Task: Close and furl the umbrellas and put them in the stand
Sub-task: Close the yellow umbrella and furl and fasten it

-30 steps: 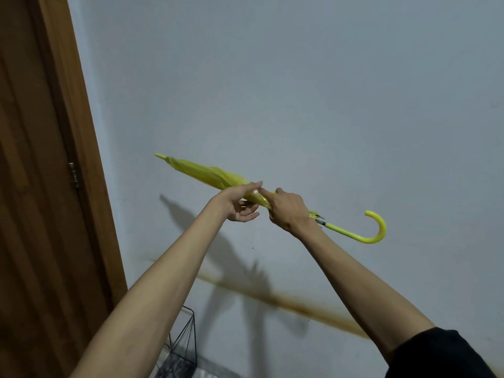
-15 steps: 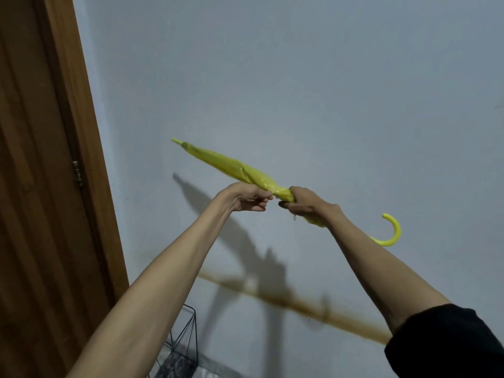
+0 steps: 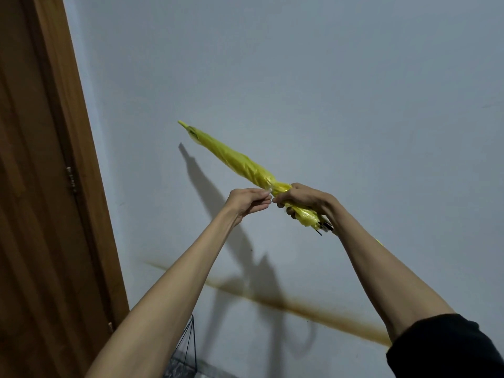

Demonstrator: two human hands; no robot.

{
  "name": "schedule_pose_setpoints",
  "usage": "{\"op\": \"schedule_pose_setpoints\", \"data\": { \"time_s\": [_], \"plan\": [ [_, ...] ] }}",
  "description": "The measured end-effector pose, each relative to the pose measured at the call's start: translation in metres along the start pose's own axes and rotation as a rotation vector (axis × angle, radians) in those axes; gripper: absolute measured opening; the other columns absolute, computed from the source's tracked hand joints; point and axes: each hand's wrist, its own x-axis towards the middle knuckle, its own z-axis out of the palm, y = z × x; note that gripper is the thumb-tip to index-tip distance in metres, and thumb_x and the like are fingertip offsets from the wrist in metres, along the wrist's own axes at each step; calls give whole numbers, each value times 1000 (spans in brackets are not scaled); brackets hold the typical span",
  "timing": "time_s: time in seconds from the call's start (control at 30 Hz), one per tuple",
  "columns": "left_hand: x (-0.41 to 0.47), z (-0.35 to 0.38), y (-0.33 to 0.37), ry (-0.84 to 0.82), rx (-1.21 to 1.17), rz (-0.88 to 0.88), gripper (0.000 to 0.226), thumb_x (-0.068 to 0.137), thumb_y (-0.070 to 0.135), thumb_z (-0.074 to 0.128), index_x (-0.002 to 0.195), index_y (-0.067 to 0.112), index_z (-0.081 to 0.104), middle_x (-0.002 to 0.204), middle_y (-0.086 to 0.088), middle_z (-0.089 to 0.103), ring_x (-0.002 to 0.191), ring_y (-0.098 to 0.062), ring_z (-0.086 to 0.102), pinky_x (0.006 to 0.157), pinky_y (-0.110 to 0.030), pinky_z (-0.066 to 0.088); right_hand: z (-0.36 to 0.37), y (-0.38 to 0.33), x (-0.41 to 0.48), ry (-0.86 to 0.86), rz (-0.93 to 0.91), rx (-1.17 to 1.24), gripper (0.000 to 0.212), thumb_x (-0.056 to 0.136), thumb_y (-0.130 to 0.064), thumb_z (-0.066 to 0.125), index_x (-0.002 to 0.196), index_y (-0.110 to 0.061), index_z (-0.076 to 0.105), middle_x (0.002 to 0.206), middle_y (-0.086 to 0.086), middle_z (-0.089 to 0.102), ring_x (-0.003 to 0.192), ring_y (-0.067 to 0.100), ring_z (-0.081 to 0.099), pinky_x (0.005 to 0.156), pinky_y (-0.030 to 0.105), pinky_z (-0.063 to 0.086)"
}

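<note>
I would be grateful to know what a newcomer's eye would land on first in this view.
The bright yellow furled umbrella stands out, held slanting against the pale grey wall at mid-frame, tip up-left. The right hand grips its gathered canopy near the lower end, while the left hand pinches a small pale tab beside it. Below runs a brown streak across the wall, with a black wire stand at the bottom edge.

glossy plastic umbrella [image 3: 234, 159], door [image 3: 32, 186] — smooth wood

Right hand [image 3: 302, 199] grips the furled umbrella [image 3: 234, 159], tip toward ten o'clock; left hand [image 3: 246, 200], at its nine o'clock, pinches a pale tab [image 3: 268, 190]. Stand [image 3: 191, 341] at seven o'clock.
</note>
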Motion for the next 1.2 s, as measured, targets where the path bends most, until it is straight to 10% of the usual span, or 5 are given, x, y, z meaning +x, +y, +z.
{"op": "schedule_pose_setpoints", "data": {
  "time_s": [0.87, 1.07, 1.2],
  "plan": [
    [-16, -20, -6, 7, 199, 35, 28, 80, 33, 77, 93, 9, 72, 88, -3, 73, 83, -14, 68, 62, -20, 54, 23, -17, 6, -22, 68, -235, 20, 65, -24, 65, 78, -11, 59, 73, 10, 58, 61, 25, 52, 60, 37, 45],
    [-10, -30, -18, 312, 1133, 456, 65, 60, 60, 78, 105, 21, 53, 100, 6, 57, 94, -16, 56, 74, -33, 45, 28, -6, 11, -10, 111, -472, 31, 65, -29, 66, 94, -17, 60, 88, 12, 71, 62, 23, 60, 60, 38, 54],
    [-5, -39, -13, -18, 1730, 589, 107, 62, 54, 80, 148, 22, 26, 146, -1, 39, 138, -23, 30, 111, -37, 28, 37, -4, 16, -62, 92, -686, 46, 65, -26, 70, 106, -28, 51, 84, 3, 73, 65, 19, 69, 73, 40, 58]
  ]
}}
